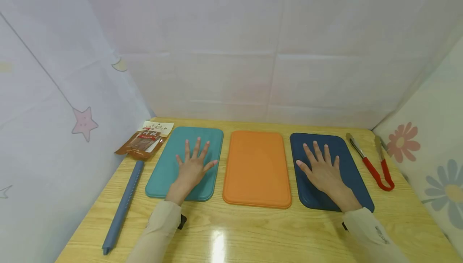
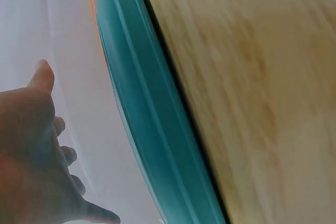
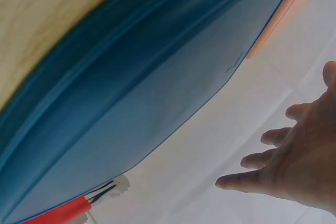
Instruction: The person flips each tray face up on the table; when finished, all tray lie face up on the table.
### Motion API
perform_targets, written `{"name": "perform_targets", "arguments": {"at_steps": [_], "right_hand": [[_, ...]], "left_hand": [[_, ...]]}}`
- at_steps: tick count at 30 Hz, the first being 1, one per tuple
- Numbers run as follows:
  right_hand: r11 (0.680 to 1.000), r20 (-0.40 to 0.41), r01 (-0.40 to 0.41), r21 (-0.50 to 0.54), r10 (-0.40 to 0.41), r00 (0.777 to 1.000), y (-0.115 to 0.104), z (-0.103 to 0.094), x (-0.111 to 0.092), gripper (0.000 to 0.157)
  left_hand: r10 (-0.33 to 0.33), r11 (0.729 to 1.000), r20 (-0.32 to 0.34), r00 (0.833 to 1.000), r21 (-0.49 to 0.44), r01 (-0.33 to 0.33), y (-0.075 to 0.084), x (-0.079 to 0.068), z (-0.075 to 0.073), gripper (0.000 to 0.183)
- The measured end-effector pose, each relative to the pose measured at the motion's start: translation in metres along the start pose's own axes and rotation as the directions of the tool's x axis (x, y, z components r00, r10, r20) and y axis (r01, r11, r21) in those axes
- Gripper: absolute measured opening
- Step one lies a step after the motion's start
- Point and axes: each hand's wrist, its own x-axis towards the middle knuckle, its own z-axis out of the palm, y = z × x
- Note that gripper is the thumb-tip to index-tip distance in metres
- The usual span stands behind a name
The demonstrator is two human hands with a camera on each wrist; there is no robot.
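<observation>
My left hand (image 1: 191, 170) is spread palm down over a teal rectangular tray (image 1: 166, 178), its fingers straight and pointing away from me. On the other side, my right hand (image 1: 323, 174) is spread the same way over a navy blue tray (image 1: 347, 150). Between them lies an orange tray (image 1: 257, 166) of similar shape, with neither hand over it. Both wrist views show a gap between palm and tray: the left hand (image 2: 31, 161) stands off the teal rim (image 2: 142, 98), the right hand (image 3: 299, 156) off the navy one (image 3: 147, 82). Neither hand holds anything.
Red-handled metal tongs (image 1: 380, 174) lie spread at the right edge of the wooden table (image 1: 260, 235). At the far left sits a brown food packet (image 1: 144, 140), with a long ridged blue-grey bar (image 1: 123, 206) in front of it. Fabric walls (image 1: 231, 74) enclose the back and sides.
</observation>
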Motion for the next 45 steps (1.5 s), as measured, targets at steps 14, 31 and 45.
{"name": "perform_targets", "arguments": {"at_steps": [14, 31, 45], "right_hand": [[1.0, -0.025, -0.026, -0.007, 0.026, 0.999, 0.018, 0.002, -0.011, 0.077], [0.999, -0.01, -0.036, -0.015, 0.036, 0.999, 0.037, -0.005, -0.021, 0.074], [0.999, -0.028, -0.045, -0.014, 0.044, 0.999, 0.057, -0.002, -0.028, 0.073]], "left_hand": [[0.051, 0.997, -0.007, 0.999, -0.056, -0.051, 0.026, 0.005, 0.005, 0.078], [0.118, 0.992, -0.003, 0.993, -0.045, -0.118, 0.068, 0.013, 0.002, 0.079], [0.181, 0.979, -0.005, 0.983, -0.095, -0.181, 0.107, 0.017, 0.019, 0.076]]}}
